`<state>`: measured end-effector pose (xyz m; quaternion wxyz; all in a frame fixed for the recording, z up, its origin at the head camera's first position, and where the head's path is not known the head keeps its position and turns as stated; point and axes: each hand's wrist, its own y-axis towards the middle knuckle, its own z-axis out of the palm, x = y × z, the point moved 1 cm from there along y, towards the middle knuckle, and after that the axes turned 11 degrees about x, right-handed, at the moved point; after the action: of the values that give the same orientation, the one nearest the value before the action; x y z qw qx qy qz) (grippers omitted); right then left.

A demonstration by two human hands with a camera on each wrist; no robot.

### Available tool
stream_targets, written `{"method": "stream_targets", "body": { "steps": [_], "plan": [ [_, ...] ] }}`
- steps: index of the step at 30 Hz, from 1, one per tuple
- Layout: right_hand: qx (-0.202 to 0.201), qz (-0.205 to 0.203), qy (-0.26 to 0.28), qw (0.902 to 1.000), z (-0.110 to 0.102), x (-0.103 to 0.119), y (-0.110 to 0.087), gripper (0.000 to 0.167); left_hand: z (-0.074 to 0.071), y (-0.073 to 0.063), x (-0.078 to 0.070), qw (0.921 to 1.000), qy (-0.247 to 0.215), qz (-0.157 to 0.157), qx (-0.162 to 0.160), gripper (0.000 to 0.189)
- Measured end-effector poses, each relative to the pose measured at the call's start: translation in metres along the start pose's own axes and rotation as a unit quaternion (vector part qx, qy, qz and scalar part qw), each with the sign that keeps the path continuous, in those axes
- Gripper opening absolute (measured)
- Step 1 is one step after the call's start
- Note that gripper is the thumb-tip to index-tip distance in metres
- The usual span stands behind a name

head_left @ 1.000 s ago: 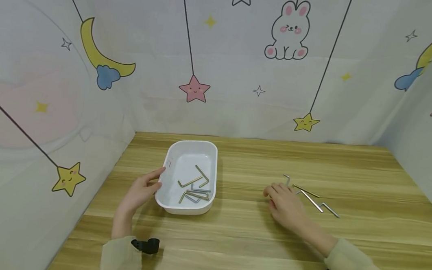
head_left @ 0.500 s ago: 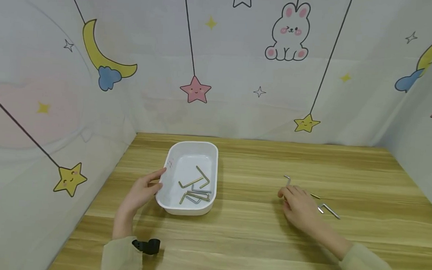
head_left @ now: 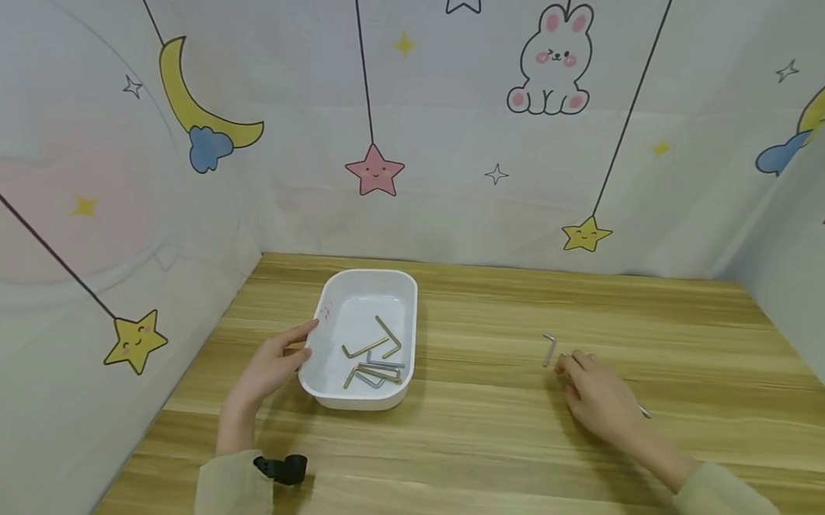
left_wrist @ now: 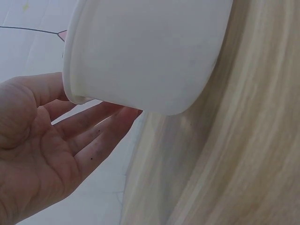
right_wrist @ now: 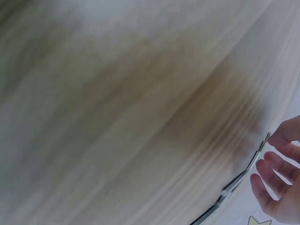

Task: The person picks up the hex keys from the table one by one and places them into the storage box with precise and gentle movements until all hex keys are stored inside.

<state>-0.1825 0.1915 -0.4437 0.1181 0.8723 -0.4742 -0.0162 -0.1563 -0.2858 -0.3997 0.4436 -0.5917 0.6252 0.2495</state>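
Observation:
A white tub [head_left: 352,403] stands left of the table's middle with several gold and silver hex keys [head_left: 378,371] in it. My left hand [head_left: 267,368] touches its left outer side, thumb and fingers spread apart against the wall. Over the loose keys on the table, my right hand [head_left: 599,403] has its fingers loosely bent downward. Just left of the fingertips lies a silver hex key [head_left: 551,350]. One end of another hex key [head_left: 645,411] shows past the hand. The right wrist view has keys [right_wrist: 234,183] in a line by the fingertips; no clear pinch is visible.
The wooden table [head_left: 458,462] meets a printed cloth backdrop [head_left: 456,229] at the back and on both sides. A black wrist camera [head_left: 289,470] sits on the left sleeve.
My right hand has moved to the right across the loose hex keys. It uncovers the leftmost silver key and hides most of the others. The left hand and the tub stay put.

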Motion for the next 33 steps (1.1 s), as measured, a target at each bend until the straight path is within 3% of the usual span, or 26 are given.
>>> {"method": "stream_targets", "body": {
  "steps": [33],
  "plan": [
    [0.041,0.037,-0.012,0.9984,-0.006,-0.025,-0.002,0.032,0.000,0.001,0.002,1.0000,0.000,0.001,-0.005,0.050]
  ]
}}
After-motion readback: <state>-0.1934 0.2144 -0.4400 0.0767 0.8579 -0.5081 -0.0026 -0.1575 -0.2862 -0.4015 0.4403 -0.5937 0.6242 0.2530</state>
